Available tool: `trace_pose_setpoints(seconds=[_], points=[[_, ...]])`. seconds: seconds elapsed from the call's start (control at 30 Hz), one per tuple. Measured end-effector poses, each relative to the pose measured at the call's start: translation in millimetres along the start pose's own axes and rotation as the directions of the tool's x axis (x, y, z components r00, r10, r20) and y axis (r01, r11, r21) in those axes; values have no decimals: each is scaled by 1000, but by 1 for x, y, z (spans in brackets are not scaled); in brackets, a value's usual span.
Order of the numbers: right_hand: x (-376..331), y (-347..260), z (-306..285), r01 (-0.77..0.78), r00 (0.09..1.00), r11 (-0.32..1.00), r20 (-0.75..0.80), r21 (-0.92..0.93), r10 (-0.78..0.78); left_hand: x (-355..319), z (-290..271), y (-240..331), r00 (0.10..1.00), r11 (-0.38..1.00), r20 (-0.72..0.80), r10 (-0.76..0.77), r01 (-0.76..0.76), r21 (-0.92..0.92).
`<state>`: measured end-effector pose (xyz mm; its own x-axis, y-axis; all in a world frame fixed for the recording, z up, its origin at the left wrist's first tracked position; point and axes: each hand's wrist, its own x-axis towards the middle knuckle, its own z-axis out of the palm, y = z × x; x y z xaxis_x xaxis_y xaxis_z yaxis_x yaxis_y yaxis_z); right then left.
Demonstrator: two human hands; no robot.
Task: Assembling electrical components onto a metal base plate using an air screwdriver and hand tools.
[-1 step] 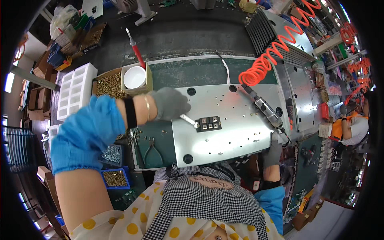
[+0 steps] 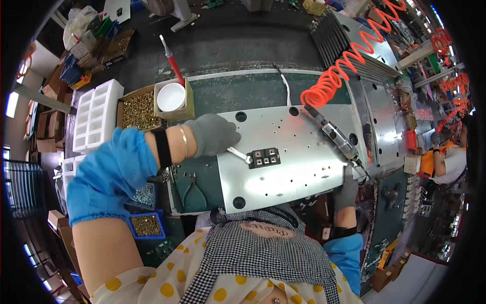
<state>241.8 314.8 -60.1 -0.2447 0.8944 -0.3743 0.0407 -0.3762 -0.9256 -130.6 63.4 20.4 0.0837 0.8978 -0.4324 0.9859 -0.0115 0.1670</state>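
Note:
My left hand, in a grey glove, is closed around an open-end wrench. The wrench's far end meets the left side of a black terminal block with several square metal contacts. That block sits on a silver metal plate with scattered holes and black round pads near its edges. At the plate's right front corner, my gloved right hand grips the edge, its fingers partly hidden. Just above it, an air screwdriver lies slanted across the plate, its tip past the right edge.
A red coiled hose runs from the screwdriver. Pliers lie left of the plate. Beyond my left arm are a box of brass fasteners, a white cup and a white foam tray. Stacked plates stand at far right.
The plate and the air screwdriver have shifted very slightly. My left hand has turned a little with the wrench still at the terminal block.

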Motion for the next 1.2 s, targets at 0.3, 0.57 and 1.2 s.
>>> trace_pose_setpoints(seconds=[0.3,0.57,1.2], points=[[7,7,6,64,998,997,-18,32,-64,-30,-2,58,963,917,78,-258,270,-295],[11,8,8,143,989,989,17,32,-144,-38,21,87,893,766,68,-446,420,-487],[8,12,-3,193,981,953,53,-234,-186,-53,31,90,857,796,-126,-500,397,-457]])
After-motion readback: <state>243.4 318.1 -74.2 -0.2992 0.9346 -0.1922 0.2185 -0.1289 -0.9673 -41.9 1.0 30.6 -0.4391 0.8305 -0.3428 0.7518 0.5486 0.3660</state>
